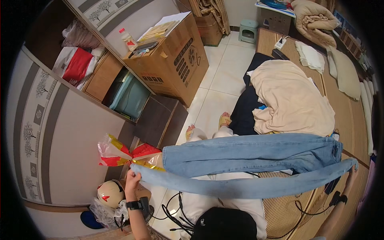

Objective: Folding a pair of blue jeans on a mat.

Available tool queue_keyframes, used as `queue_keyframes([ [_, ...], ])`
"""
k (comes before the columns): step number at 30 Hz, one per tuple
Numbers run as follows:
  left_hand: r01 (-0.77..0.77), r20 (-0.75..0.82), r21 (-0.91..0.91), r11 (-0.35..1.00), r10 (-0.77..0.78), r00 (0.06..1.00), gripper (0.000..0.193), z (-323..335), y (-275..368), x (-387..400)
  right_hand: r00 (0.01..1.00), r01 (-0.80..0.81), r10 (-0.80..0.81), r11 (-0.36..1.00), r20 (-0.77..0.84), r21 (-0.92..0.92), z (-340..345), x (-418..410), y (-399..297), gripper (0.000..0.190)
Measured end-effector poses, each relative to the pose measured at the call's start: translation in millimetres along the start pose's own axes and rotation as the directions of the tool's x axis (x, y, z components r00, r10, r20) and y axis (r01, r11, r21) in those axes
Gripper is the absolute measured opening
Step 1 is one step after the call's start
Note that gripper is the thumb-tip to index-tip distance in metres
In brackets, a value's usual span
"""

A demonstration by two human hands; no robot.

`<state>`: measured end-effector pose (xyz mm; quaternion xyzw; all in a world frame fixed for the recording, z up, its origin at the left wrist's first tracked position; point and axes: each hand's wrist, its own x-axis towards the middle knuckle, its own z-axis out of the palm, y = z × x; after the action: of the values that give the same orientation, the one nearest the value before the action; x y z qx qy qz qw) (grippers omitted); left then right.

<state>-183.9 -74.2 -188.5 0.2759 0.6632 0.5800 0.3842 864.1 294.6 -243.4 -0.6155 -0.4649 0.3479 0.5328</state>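
Observation:
A pair of light blue jeans [246, 156] stretches sideways across my lap and the bed mat. One leg lies flat on the far side, with its hem at the left and the waistband at the right. The nearer leg is pulled long between my hands. My left hand [133, 180] pinches that leg's hem end. At the opposite end, my right hand [354, 170] grips the jeans near the waist, its fingers partly hidden by the cloth. Just beyond the jeans, a heap of cream fabric [294, 99] rests on dark clothing [243, 115] at the bed's edge.
The bed has a striped bamboo mat [280, 216]. A tall cardboard box [177, 63] stands left, bearing a bottle [128, 40]. A red and yellow plastic bag [147, 151] is beside my left hand, above a cream helmet [110, 193]. Black cables [180, 217] hang near my legs.

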Motion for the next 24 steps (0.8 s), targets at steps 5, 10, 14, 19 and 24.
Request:
queue_keyframes([
  [5,0.128,0.003,0.046,0.991,-0.129,0.992,0.026,63,-21,67,0.983,0.096,-0.122,0.979,-0.134,-0.180,30,43,-13,0.046],
  [10,0.275,-0.074,0.101,0.956,-0.268,0.960,0.026,85,-80,110,0.943,0.136,-0.237,0.916,-0.235,-0.378,90,78,-8,0.046],
  [14,0.117,-0.088,-0.099,0.988,-0.125,0.988,0.023,83,-73,109,0.913,0.212,-0.302,0.926,-0.274,-0.313,87,84,-15,0.049],
  [19,-0.032,-0.234,-0.087,0.996,0.011,0.972,0.019,62,-7,97,0.878,0.254,-0.365,0.904,-0.311,-0.343,93,81,-48,0.040],
  [24,-0.010,-0.097,0.042,0.999,0.014,0.995,0.021,81,8,124,0.886,0.088,-0.335,0.801,-0.322,-0.593,83,103,-44,0.062],
])
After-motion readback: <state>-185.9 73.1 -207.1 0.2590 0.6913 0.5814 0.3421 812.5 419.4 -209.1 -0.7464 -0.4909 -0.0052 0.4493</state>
